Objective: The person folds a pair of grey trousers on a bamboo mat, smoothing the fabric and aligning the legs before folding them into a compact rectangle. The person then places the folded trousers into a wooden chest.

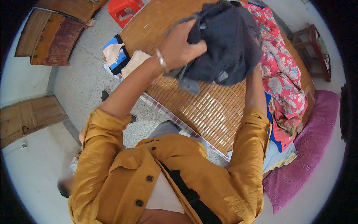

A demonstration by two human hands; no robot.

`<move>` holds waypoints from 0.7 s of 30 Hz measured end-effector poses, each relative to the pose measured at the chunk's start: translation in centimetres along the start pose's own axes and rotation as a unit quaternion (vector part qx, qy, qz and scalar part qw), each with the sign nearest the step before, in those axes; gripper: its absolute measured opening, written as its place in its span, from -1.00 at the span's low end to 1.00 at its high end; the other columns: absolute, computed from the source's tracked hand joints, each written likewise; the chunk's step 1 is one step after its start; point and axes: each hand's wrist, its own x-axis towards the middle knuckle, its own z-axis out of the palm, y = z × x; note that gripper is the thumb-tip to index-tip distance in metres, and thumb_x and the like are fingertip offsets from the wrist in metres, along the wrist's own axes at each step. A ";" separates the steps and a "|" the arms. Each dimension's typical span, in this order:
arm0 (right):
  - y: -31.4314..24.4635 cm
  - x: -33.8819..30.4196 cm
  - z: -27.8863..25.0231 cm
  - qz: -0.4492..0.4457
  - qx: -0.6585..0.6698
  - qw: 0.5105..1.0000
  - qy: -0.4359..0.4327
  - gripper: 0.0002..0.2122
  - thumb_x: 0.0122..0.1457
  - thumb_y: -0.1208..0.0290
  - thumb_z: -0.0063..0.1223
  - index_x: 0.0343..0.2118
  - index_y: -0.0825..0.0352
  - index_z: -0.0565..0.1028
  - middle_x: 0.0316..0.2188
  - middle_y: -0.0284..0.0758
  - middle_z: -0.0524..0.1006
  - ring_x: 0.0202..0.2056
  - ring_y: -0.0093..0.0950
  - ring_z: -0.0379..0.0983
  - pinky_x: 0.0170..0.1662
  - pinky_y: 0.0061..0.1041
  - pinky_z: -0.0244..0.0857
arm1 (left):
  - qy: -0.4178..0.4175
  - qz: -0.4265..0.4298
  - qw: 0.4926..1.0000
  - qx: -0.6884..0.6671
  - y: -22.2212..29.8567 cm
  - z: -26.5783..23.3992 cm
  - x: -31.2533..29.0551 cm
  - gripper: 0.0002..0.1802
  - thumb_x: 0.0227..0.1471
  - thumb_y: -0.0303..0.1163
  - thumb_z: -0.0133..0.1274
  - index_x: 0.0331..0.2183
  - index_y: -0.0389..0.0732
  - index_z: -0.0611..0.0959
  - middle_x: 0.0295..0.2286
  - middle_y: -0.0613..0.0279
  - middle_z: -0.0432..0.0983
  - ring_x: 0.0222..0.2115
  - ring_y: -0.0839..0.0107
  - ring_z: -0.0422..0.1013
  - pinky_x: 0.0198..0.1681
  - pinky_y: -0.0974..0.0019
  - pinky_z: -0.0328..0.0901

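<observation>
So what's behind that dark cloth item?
Bamboo mat and pink floral fabric show past the dark cloth item; the right forearm runs behind it, so the right hand is hidden.

Mat-covered bed (203, 115): below left hand (181, 46). On bed: folded cloths (135, 62), left of hand; floral quilt (281, 71), right of hand.

Head fisheye, left of pair: faces down from head height; jacket (173, 149) closest, left hand (182, 46) farther, bed (209, 115) beyond.

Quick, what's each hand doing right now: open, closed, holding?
Left hand: closed on the dark cloth bundle, at its near-left side.
Right hand: cannot be told; its grip is hidden behind the bundle, forearm showing.
</observation>
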 end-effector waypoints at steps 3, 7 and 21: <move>-1.4 1.3 2.9 -0.040 -0.002 0.999 0.016 -0.84 0.06 0.33 0.00 -0.42 0.33 0.47 -0.51 -0.37 0.44 -0.45 -0.48 0.39 -0.34 -0.56 0.30 | -0.029 -0.004 0.998 0.049 -5.5 2.0 2.3 -0.27 -0.11 -0.08 0.10 -0.01 -0.36 0.29 -0.10 0.06 0.35 -0.07 0.36 0.26 -0.01 0.32 0.14; -0.6 -3.7 2.1 -0.025 -0.008 0.997 0.078 -0.87 0.07 0.36 -0.03 -0.52 0.29 0.40 -0.57 -0.39 0.39 -0.48 -0.50 0.37 -0.38 -0.53 0.31 | -0.122 -0.098 0.987 -0.036 -10.7 5.7 -2.8 -0.20 -0.01 -0.07 0.01 0.09 -0.39 0.10 0.06 0.00 0.11 0.10 0.29 0.03 0.11 0.32 -0.01; 24.1 -37.9 -14.4 0.408 0.080 0.904 0.096 -0.80 0.14 0.38 -0.24 -0.37 0.42 0.36 -0.58 -0.20 0.46 -0.54 -0.38 0.41 -0.50 -0.45 0.35 | -0.457 -0.358 0.809 -0.090 -13.9 13.3 -33.2 -0.46 0.05 -0.29 -0.10 0.08 -0.14 0.24 -0.20 0.11 0.42 -0.20 0.37 0.33 -0.13 0.36 0.21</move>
